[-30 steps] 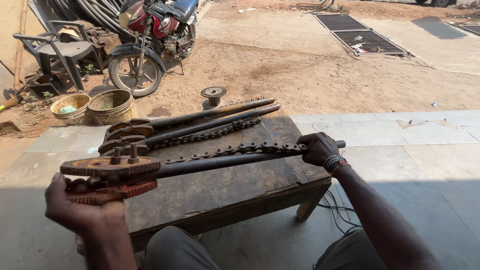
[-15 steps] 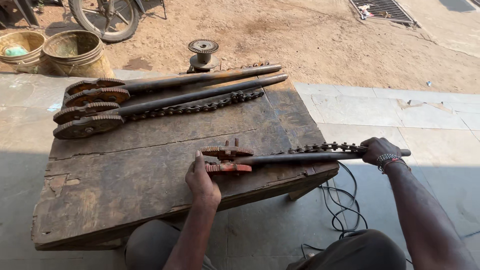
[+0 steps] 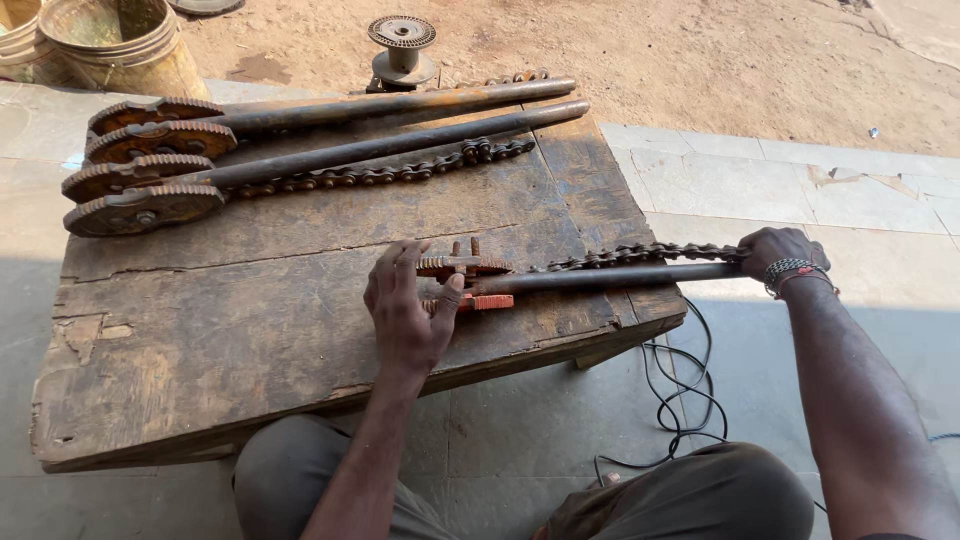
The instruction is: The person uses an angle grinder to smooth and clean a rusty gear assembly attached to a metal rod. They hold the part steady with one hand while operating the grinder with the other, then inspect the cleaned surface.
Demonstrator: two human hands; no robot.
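Two buckets (image 3: 120, 45), a spool (image 3: 402, 50) and black cable (image 3: 680, 400) lie around.

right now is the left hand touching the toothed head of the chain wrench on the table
Touching. The head view shows the left hand with its thumb and fingers wrapped onto the chain wrench's toothed head, no gap visible.
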